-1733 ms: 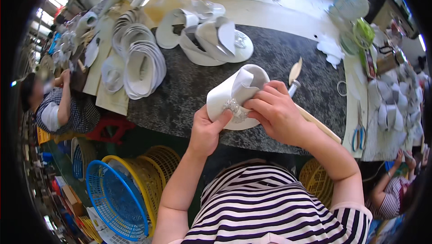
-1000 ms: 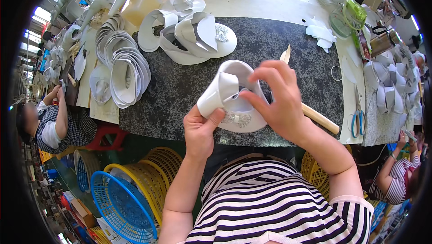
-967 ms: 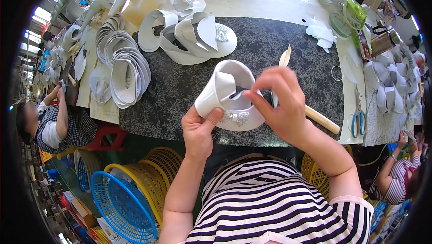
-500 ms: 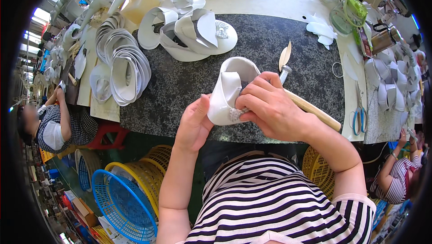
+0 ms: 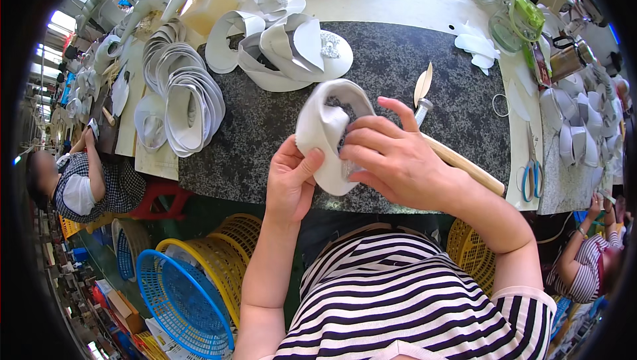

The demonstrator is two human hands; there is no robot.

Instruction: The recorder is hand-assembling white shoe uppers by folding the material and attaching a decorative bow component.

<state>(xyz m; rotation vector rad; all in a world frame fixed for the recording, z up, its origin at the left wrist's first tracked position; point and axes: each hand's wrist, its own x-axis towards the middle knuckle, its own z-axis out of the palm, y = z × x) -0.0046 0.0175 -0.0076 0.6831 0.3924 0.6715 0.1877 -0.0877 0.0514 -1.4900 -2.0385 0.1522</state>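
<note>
A white shoe upper [image 5: 320,136] is held over the dark speckled slab, its opening facing away from me. My left hand [image 5: 292,177] grips its left edge, thumb on top and fingers beneath. My right hand [image 5: 401,154] is on the right side of the same upper, thumb near its lower edge and bent fingers at the inner part, while one finger lifts away. The part under my right fingers is hidden. Beyond lie more white uppers [image 5: 285,55], one with a sparkling ornament [image 5: 332,45]. A hammer [image 5: 461,163] lies just beyond my right wrist.
Nested white uppers [image 5: 192,118] sit at left. A pointed beige blade-shaped piece [image 5: 423,82] lies by the hammer head. Blue-handled scissors [image 5: 532,177] and white cut pieces [image 5: 476,45] are at right. Blue [image 5: 149,274] and yellow baskets [image 5: 199,254] stand below left. Other people work at both sides.
The upper has tilted and turned, moving slightly left, so its ornament no longer shows. My left thumb now presses on its side. One right finger has lifted off.
</note>
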